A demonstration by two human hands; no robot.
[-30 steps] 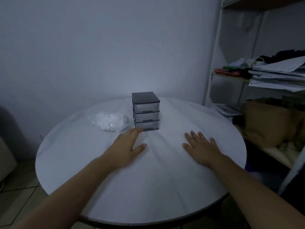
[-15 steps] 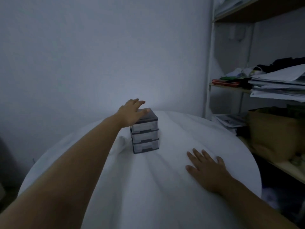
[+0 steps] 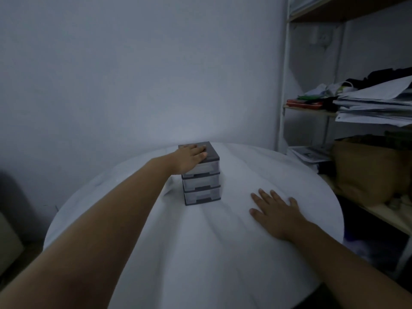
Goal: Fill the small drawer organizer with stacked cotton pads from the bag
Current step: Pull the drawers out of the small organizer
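A small grey drawer organizer (image 3: 201,186) with three clear drawers, all pushed in, stands near the far middle of the round white table (image 3: 200,253). My left hand (image 3: 191,158) lies on the organizer's dark top, fingers straight, palm down over its left front corner. My right hand (image 3: 276,210) rests flat on the tablecloth to the right of the organizer, fingers spread. The bag of cotton pads is hidden behind my left forearm.
A shelf unit (image 3: 283,90) stands at the right with stacked papers (image 3: 374,103), clothes and a brown bag (image 3: 365,170). A bare wall runs behind the table. The table edge curves close on the right and left.
My left hand has come down from above the organizer's back left onto its top. My right hand has stayed flat on the cloth.
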